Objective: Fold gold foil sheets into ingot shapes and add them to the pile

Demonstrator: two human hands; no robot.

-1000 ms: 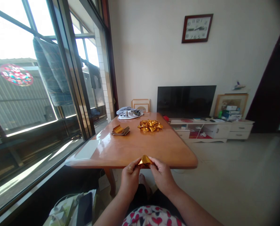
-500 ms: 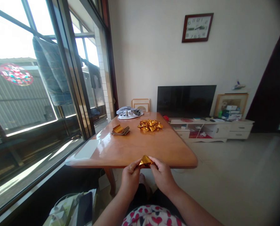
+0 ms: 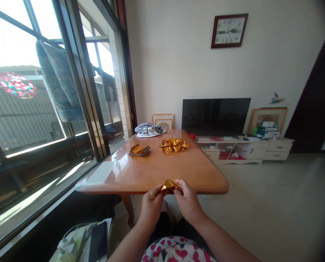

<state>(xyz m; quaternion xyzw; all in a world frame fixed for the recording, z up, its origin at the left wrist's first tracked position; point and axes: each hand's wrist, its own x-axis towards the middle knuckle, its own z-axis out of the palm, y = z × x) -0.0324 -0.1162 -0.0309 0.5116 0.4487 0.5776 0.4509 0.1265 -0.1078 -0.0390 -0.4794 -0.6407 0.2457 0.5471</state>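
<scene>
Both hands — left hand (image 3: 151, 203), right hand (image 3: 188, 202) — pinch one gold foil piece (image 3: 170, 186), part-folded; folded pile (image 3: 174, 144) done, flat stack (image 3: 139, 150) remaining.

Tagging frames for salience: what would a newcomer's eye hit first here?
Both hands, left hand and right hand, pinch a small gold foil piece at the near edge of the table. Farther back on the table lie a pile of gold foil shapes and a foil stack.

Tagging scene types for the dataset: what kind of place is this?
Most likely a home living room: a television on a low white cabinet, a wall clock, and a wooden table where both hands fold gold foil paper.
</scene>
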